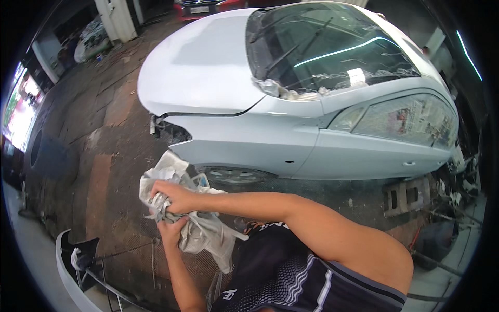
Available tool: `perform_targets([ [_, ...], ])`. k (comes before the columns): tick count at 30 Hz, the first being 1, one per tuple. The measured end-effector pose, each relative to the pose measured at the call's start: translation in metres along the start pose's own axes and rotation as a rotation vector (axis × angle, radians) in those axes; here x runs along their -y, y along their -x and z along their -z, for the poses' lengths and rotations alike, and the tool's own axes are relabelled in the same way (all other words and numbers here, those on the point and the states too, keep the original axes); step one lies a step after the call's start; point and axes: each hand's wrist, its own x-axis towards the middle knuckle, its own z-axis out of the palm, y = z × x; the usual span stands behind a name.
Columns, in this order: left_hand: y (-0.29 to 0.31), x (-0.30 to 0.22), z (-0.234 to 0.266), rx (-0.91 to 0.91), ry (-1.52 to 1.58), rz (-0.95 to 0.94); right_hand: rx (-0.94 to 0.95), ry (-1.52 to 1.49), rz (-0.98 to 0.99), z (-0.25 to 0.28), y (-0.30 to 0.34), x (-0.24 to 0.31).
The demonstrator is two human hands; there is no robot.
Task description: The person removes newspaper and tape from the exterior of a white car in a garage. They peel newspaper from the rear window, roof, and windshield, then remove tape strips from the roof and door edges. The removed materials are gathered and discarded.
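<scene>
Both my hands are closed on a crumpled off-white sheet [205,236], bunched up in front of me; whether it is plastic or paper I cannot tell. My right hand [175,197] reaches across from the right and grips the upper part of the bundle. Just below it, my left hand [171,228] squeezes the same bundle, its thumb on top. Loose folds stick out above my hands and hang down toward my dark shirt. Beyond the bundle stands a white car [249,130], its front wheel [234,174] close behind the sheet.
The car's front corner lacks its bumper, and dark parts [171,132] show. Sheeting covers its side window [408,119]. A hollow block [405,197] sits on the floor at right. A white curved panel [67,270] rests on a stand at lower left. A blue drum [49,153] stands left.
</scene>
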Motion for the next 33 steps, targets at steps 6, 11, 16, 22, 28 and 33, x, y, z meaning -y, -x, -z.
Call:
perform_targets([
  [6,-0.007,-0.011,-0.029,-0.236,-0.515,-0.049,0.5,0.796,-0.083,0.07,0.028,-0.01],
  [11,0.029,0.047,0.008,-0.314,-0.861,0.091,-0.308,1.079,-0.006,0.254,0.064,-0.015],
  [16,0.066,0.066,0.032,-0.474,-0.968,0.212,-0.275,1.633,-0.412,0.447,0.129,0.002],
  [22,0.13,0.1,0.008,-0.581,-1.026,0.359,0.168,1.138,-0.586,0.508,0.128,-0.007],
  [28,0.138,0.075,-0.063,-0.354,-1.008,0.55,0.274,1.213,-0.424,0.511,0.133,-0.023],
  [33,0.084,0.062,-0.092,-0.432,-1.008,0.301,0.274,1.246,-0.442,0.515,0.138,-0.019],
])
